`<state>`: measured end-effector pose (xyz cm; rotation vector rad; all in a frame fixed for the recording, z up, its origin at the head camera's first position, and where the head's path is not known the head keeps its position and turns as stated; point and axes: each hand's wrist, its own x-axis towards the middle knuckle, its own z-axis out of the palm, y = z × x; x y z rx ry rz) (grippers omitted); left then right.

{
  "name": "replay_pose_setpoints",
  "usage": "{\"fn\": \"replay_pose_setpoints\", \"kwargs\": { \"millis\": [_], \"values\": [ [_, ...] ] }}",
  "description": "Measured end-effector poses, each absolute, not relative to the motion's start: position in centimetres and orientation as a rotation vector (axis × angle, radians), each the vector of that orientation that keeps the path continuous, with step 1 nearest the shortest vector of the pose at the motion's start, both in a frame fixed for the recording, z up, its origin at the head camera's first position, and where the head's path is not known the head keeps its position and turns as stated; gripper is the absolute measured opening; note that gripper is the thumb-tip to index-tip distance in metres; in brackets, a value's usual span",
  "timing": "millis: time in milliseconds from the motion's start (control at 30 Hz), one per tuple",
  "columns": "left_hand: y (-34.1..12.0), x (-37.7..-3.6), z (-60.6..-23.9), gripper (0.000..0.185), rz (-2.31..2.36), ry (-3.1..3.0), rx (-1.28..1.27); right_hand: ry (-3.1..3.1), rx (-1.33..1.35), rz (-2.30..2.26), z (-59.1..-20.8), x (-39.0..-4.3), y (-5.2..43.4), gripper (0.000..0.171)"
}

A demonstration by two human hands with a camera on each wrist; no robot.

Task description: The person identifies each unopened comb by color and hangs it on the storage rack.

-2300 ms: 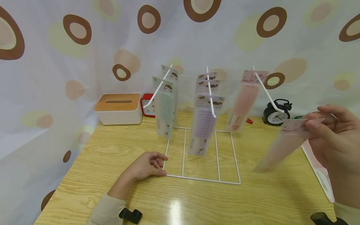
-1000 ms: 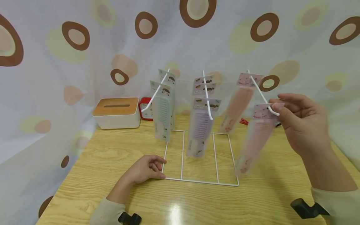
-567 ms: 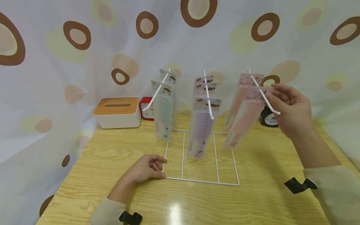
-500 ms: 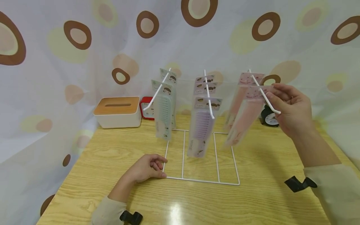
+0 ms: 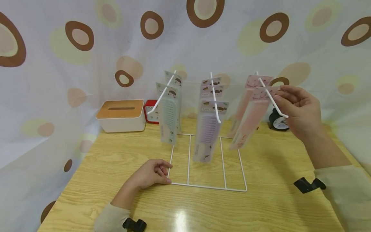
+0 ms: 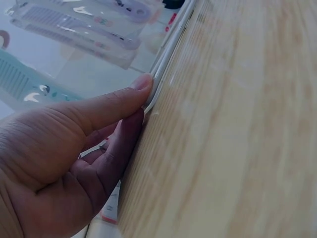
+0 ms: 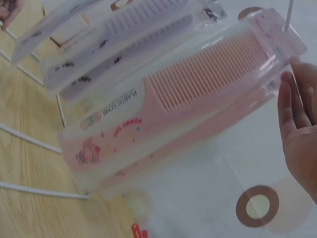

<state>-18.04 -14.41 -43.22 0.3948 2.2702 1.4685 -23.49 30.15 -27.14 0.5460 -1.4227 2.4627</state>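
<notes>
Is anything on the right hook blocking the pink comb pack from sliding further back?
Only another pink pack hangs further back on that hook. The right hand pinches the front pack at its header, already threaded on; nothing else shows between them.

The left hand [image 5: 150, 174] lies low, fingers curled and thumb pressing — the right hand [image 5: 298, 108] is raised, fingertips pinching together.
</notes>
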Motion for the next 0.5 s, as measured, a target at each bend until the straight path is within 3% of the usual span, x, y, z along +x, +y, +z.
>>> {"fn": "replay_pose_setpoints", "kwargs": {
  "millis": [167, 500],
  "values": [
    [-14.4, -18.1, -43.0, 0.050, 1.474, 2.271, 0.394, -1.507, 0.603, 2.462, -28.1, -23.9, 32.3, 0.033],
    [-14.4, -17.8, -43.1, 0.050, 1.465, 2.273, 0.389, -2.095, 0.432, 2.061, -32.7, -24.2, 39.7, 0.046]
  ]
}}
